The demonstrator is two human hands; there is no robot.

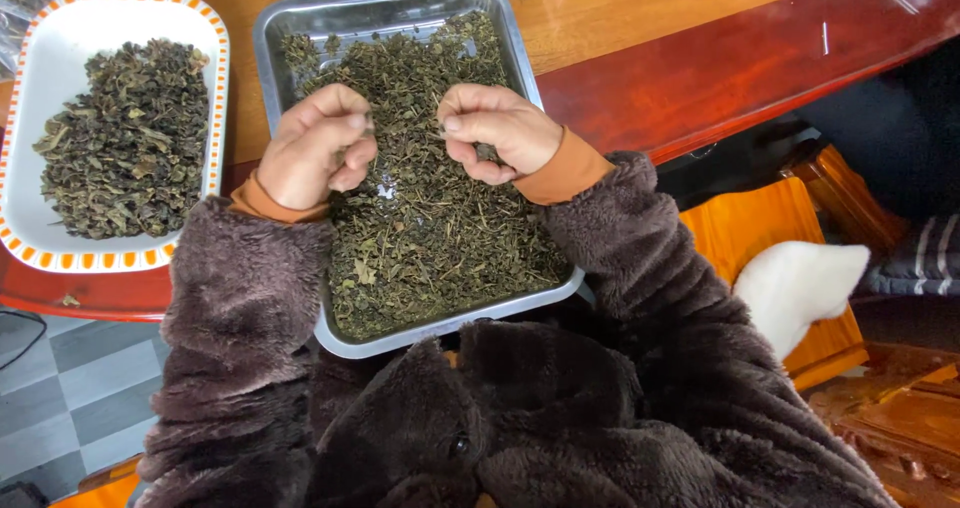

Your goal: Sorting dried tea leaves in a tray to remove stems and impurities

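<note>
Reaching forward in fuzzy brown sleeves (600, 298), both hands hover curled over the metal tray (300, 18) of dried green leaves (430, 238). Left hand (315, 148) and right hand (500, 128) each pinch small leaf bits. Farther left lies an orange-rimmed white dish (60, 28) of sorted leaves.

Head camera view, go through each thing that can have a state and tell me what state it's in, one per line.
Metal tray: filled with loose dried leaves, its near edge overhanging the table edge.
White dish: holds a heap of dried leaves, flat on the table.
Left hand: curled over the tray, fingertips pinched together.
Right hand: curled over the tray, pinching a bit of leaf.
Table: bears both containers.
</note>
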